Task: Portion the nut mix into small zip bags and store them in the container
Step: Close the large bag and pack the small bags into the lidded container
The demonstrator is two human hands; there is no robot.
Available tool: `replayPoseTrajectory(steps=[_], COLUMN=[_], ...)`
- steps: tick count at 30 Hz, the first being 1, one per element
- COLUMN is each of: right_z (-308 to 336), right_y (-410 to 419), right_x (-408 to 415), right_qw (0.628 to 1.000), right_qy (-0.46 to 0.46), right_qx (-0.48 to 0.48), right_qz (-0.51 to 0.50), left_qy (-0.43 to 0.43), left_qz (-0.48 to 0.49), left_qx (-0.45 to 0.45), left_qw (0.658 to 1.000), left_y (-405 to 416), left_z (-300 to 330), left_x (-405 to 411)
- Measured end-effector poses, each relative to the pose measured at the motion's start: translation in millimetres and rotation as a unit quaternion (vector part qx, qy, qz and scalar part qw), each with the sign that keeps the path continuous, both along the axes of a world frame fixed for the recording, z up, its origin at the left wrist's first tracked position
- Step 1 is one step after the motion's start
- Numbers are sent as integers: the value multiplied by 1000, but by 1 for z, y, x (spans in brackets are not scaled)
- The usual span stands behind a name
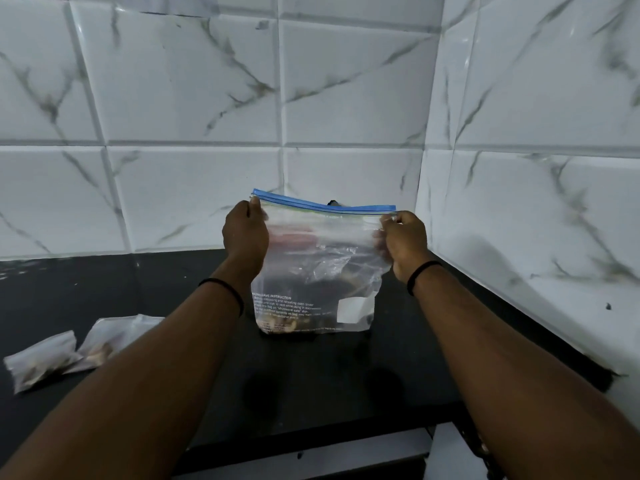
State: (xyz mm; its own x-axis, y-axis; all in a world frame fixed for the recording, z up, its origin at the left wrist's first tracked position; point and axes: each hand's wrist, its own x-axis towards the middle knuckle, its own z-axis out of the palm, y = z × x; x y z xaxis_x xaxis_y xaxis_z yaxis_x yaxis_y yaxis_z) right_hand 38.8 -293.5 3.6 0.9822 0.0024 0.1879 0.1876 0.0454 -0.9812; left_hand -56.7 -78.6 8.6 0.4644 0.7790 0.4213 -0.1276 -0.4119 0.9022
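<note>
A large clear zip bag (pixel 318 271) with a blue seal strip hangs upright above the black counter (pixel 329 375), a few nuts lying at its bottom. My left hand (pixel 244 233) pinches the bag's top left corner and my right hand (pixel 403 242) pinches its top right corner, so the seal is stretched between them. Two small translucent zip bags (pixel 45 362) (pixel 114 337) with nuts inside lie flat on the counter at the left. Something dark and reddish shows blurred through the big bag; I cannot tell what it is.
White marble-pattern tiled walls (pixel 207 98) meet in a corner behind and to the right of the bag. The counter's front edge (pixel 311 448) runs below my forearms, with a lighter surface beneath it.
</note>
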Motion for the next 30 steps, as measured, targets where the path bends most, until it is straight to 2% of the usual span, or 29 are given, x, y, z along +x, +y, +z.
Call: replayPoseTrajectory(steps=[3, 6, 9, 12, 15, 17, 20, 23, 25, 27, 30], right_z=[-10, -15, -11, -1, 1, -1, -11, -21, -28, -33, -36], right_y=[-3, -13, -23, -31, -42, -48, -58, -63, -64, -61, -47], right_x=[-4, -15, -19, -25, -29, -33, -33, -30, -28, -25, -22], right_qw=[994, 985, 961, 917, 883, 865, 850, 861, 886, 909, 944], right_qy=[-19, -41, -84, -105, -116, -115, -140, -183, -194, -183, -153], right_qx=[-102, -166, -264, -383, -438, -444, -443, -400, -346, -313, -240], right_qz=[-20, -21, -20, 14, 124, 202, 248, 255, 241, 207, 169], left_qy=[91, 187, 211, 272, 313, 301, 344, 324, 281, 222, 107], left_qz=[39, 30, 12, -19, -79, -162, -276, -327, -333, -303, -241], left_qx=[9, -14, -4, 122, 208, 220, 231, 212, 193, 165, 64], left_qw=[995, 982, 977, 954, 923, 914, 867, 862, 879, 912, 962], left_y=[-6, -2, 0, 5, 5, 7, 13, 26, 35, 40, 33], left_z=[-4, -5, -5, -4, -4, -6, -10, -12, -18, -27, -36], left_x=[-8, -18, -29, -38, -51, -60, -76, -86, -87, -83, -67])
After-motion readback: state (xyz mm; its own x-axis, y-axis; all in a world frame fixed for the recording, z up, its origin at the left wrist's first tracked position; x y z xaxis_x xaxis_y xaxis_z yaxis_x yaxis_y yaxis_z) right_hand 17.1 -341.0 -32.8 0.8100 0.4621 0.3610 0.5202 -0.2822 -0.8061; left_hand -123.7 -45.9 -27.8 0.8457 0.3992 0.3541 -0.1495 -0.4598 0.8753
